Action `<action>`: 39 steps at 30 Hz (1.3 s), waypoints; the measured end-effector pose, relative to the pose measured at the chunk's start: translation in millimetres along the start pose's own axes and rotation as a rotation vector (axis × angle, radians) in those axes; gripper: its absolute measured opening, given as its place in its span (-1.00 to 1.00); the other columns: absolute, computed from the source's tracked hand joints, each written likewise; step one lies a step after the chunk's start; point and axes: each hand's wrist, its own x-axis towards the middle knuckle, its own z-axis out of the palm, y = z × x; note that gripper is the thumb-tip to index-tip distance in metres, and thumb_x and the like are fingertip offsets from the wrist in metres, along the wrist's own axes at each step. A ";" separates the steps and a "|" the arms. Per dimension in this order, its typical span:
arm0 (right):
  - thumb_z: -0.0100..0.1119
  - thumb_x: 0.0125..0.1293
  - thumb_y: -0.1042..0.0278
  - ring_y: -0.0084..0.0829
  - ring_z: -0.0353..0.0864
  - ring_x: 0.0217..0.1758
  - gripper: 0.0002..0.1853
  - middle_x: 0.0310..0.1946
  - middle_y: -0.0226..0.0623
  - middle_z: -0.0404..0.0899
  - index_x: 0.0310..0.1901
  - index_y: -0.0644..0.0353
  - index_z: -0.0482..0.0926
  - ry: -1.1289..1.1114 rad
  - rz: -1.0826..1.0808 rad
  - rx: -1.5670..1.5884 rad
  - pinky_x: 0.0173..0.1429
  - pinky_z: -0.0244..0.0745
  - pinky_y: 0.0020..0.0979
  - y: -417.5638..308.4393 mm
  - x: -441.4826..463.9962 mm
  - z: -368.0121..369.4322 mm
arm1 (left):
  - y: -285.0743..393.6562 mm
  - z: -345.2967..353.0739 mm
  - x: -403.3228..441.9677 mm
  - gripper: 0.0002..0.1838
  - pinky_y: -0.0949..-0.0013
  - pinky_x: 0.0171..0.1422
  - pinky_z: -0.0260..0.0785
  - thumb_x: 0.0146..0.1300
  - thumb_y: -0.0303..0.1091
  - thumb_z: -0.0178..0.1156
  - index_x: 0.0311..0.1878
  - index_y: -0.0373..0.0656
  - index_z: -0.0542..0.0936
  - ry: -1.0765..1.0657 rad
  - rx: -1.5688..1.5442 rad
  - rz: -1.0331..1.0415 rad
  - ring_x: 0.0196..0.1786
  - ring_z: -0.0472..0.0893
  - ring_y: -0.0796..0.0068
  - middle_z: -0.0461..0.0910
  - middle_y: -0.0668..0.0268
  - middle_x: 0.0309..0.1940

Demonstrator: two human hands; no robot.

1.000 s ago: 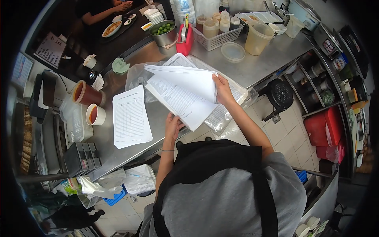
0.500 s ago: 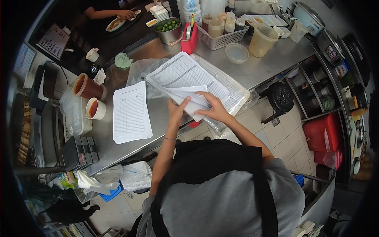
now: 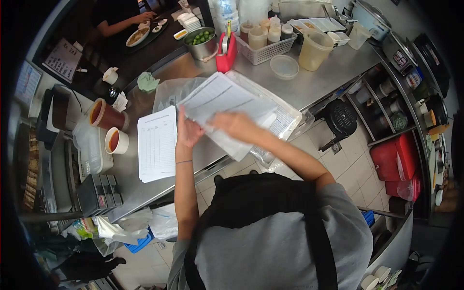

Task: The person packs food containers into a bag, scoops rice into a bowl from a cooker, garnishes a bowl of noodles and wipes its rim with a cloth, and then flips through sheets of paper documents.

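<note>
A stack of printed forms (image 3: 227, 94) lies slanted on the counter, its upper sheets smeared by motion. My left hand (image 3: 189, 133) is at the left edge of these sheets, thumb pointing up and apart from the fingers; the fingertips are close to the paper edge. Over the lower part of the sheets is my right hand (image 3: 233, 126), too blurred to show whether it grips any paper. Beneath the stack, more printed paper in a clear plastic sleeve (image 3: 290, 126) shows at the right. A second pile of forms (image 3: 157, 145) rests left of my left hand.
Behind the papers stand a red tape dispenser (image 3: 226, 52), a metal pot of green limes (image 3: 201, 44) and a basket of squeeze bottles (image 3: 266, 50). Sauce containers (image 3: 117, 140) stand at the left. A black stool (image 3: 340, 118) is on the floor at right. Another person's arm (image 3: 123, 25) reaches over a plate.
The lifted, folded-back sheets now lie flatter over the stack. My left hand has moved left toward the second pile, and my right hand has also shifted left over the paper.
</note>
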 end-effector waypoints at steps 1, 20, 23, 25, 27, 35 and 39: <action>0.11 -0.01 0.49 -0.30 0.59 -0.32 -0.66 -0.26 -0.35 0.53 -0.11 0.07 0.54 0.017 -0.072 -0.021 -0.28 0.53 -0.33 -14.6 -2.8 6.9 | -1.4 -23.2 11.0 -0.33 0.17 0.11 0.43 0.19 -0.24 0.15 0.30 -0.28 0.12 -0.005 0.173 0.028 0.08 0.47 0.10 0.34 -0.02 0.14; 0.18 0.00 0.31 -0.22 0.06 0.42 -0.35 0.31 -0.21 0.18 0.23 0.06 0.31 -0.421 0.197 -0.190 0.42 -0.18 0.10 -2.5 -120.8 31.8 | 9.6 -177.8 -179.9 -0.54 0.29 -0.07 0.48 0.08 -0.53 0.22 0.09 -0.34 0.39 0.414 0.234 0.648 -0.12 0.58 0.25 0.53 0.07 -0.09; 0.14 0.06 0.30 -0.25 0.11 0.40 -0.46 0.24 -0.24 0.29 0.15 0.06 0.40 -0.386 0.139 -0.178 0.40 -0.16 0.12 7.0 -116.2 35.3 | 0.3 -191.3 -171.9 -0.56 0.29 -0.07 0.48 0.09 -0.49 0.22 0.06 -0.35 0.41 0.431 0.199 0.666 -0.14 0.58 0.25 0.54 0.08 -0.12; 0.14 0.07 0.28 -0.18 0.13 0.38 -0.47 0.21 -0.20 0.32 0.15 0.07 0.41 -0.334 0.096 -0.059 0.35 -0.07 0.16 5.8 -94.3 17.6 | -5.2 -186.2 -171.5 -0.56 0.29 -0.08 0.48 0.10 -0.48 0.21 0.07 -0.34 0.40 0.430 0.177 0.667 -0.14 0.58 0.25 0.53 0.08 -0.12; 0.13 0.07 0.29 -0.12 0.13 0.37 -0.46 0.19 -0.17 0.33 0.16 0.09 0.39 -0.356 0.071 -0.095 0.33 -0.05 0.17 -4.9 -80.2 14.1 | -8.4 -184.8 -170.0 -0.56 0.29 -0.08 0.49 0.11 -0.48 0.20 0.08 -0.35 0.39 0.418 0.158 0.683 -0.15 0.58 0.25 0.53 0.08 -0.11; 0.07 0.04 0.49 -0.02 0.27 0.27 -0.42 0.16 -0.07 0.36 0.20 0.18 0.34 -0.315 0.128 -0.266 0.17 0.26 0.09 -4.0 -71.7 58.3 | -16.7 -151.5 -174.7 -0.54 0.28 -0.08 0.50 0.16 -0.45 0.15 0.11 -0.40 0.33 0.396 0.063 0.767 -0.15 0.58 0.24 0.49 0.02 -0.06; -0.03 0.28 0.48 -0.37 0.53 -0.04 -0.69 -0.07 -0.25 0.54 0.06 0.28 0.46 0.253 0.587 0.548 -0.01 0.45 -0.38 30.0 -29.0 -13.6 | -11.5 -131.4 -193.3 -0.51 0.28 -0.10 0.50 0.16 -0.40 0.15 0.12 -0.42 0.32 0.456 0.084 0.774 -0.15 0.57 0.22 0.48 -0.01 -0.08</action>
